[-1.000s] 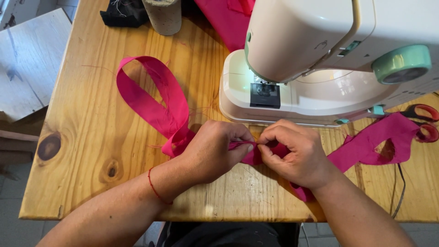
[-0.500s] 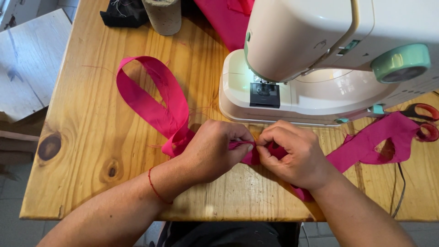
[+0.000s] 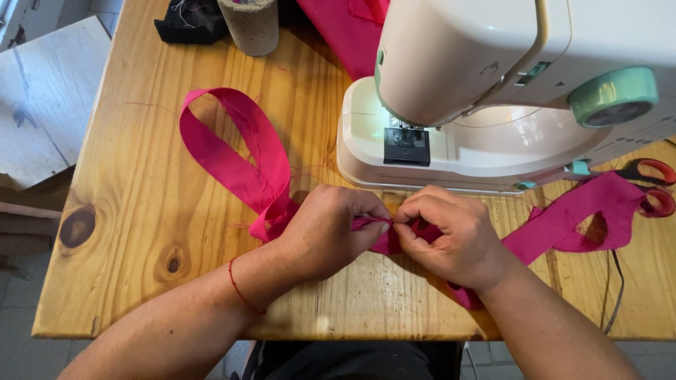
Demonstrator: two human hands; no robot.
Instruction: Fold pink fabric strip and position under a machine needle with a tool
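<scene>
Pink fabric strip (image 3: 239, 158): long, frayed edges, looped at left, flat across wooden table, middle bunched.

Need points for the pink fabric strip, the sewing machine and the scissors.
pink fabric strip (image 3: 232, 158), head view, on the left loop lying on the table.
sewing machine (image 3: 458, 56), head view, on its cream upper body.
scissors (image 3: 651, 171), head view, on the red handle ring at the right edge.

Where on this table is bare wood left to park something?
Bare wood lies at the near-left corner of the table, left of the pink fabric strip loop and the left hand. Crowded: the sewing machine behind the right hand; scissors far right.
</scene>
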